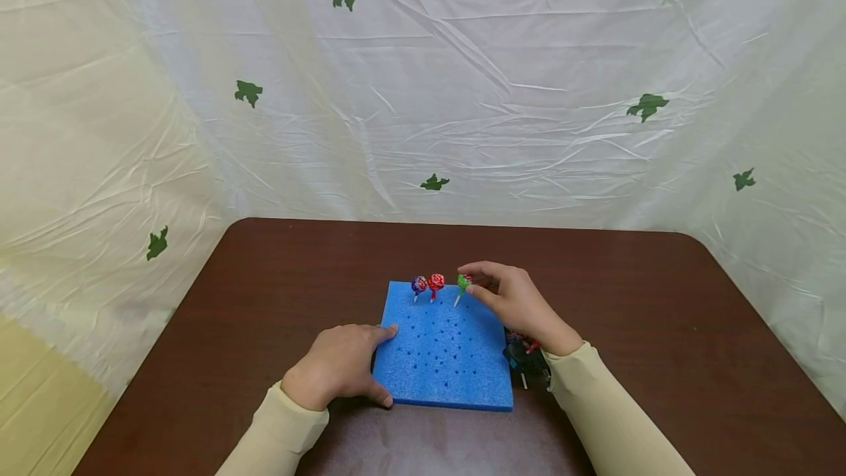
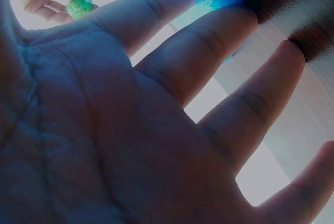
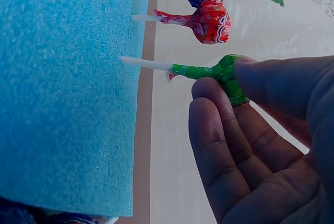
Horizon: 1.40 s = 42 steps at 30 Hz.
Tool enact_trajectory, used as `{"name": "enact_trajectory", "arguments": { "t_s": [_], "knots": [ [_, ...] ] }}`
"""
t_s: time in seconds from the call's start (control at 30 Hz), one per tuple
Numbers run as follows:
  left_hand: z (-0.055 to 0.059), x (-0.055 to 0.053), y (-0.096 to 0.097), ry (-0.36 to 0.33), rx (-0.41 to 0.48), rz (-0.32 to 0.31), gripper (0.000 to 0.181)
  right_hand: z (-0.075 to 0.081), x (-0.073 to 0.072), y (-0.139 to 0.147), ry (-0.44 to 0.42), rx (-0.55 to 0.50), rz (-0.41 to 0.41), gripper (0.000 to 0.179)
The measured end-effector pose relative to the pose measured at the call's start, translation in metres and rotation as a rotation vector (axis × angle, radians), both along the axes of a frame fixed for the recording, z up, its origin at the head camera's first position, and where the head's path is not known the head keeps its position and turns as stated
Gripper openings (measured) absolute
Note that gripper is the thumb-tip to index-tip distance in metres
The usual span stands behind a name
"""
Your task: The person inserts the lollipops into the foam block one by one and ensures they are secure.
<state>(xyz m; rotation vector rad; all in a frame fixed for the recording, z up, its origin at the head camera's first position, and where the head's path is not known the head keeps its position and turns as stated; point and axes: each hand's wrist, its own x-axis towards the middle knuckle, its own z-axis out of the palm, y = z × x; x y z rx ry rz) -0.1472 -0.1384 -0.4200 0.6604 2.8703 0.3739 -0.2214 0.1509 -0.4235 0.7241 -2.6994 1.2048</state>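
Note:
My right hand [image 1: 518,307] pinches a green-wrapped lollipop [image 3: 229,80] by its head, between thumb and fingers. Its white stick points down at the blue foam board [image 1: 439,391], the tip right at the surface near the far edge. Just left of it, a purple-blue lollipop [image 1: 419,284] and a red lollipop [image 1: 436,282] stand upright with their sticks in the board. Rows of small holes dot the foam. My left hand [image 1: 340,366] rests along the board's left side, fingers straight and spread, with the thumb at the near left corner.
Partly under my right forearm, a dark heap of wrapped lollipops [image 1: 526,358] lies beside the board's right edge, one white stick poking out. The brown table [image 1: 297,263] extends all round, with a white leaf-print curtain [image 1: 317,153] behind it.

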Motion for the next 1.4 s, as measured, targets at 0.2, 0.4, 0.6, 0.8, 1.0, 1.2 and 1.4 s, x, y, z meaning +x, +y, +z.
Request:
{"name": "enact_trajectory", "arguments": {
  "t_s": [0.2,0.4,0.6,0.8,1.0,1.2,1.4],
  "knots": [
    [0.000,-0.002,0.002,0.003,0.007,-0.004,0.100,-0.005,-0.004,0.001,0.008,0.007,0.005,0.030],
    [-0.002,-0.003,-0.002,0.014,-0.003,-0.010,0.100,-0.007,-0.005,0.001,-0.011,0.008,0.014,0.031],
    [-0.007,-0.002,-0.009,0.059,0.002,-0.070,0.099,-0.007,-0.005,0.001,-0.033,-0.004,0.013,0.031],
    [-0.016,0.000,-0.017,0.033,0.060,-0.103,0.099,-0.008,-0.005,0.000,-0.041,-0.008,0.008,0.032],
    [-0.022,-0.001,-0.022,0.026,0.115,-0.125,0.100,-0.008,-0.005,-0.002,-0.042,-0.011,0.009,0.031],
    [-0.023,-0.003,-0.022,0.025,0.122,-0.126,0.101,-0.008,-0.005,-0.003,-0.036,-0.001,-0.008,0.032],
    [-0.019,-0.004,-0.017,0.022,0.119,-0.117,0.101,-0.010,-0.006,-0.003,-0.038,-0.002,-0.016,0.032]
  ]
}}
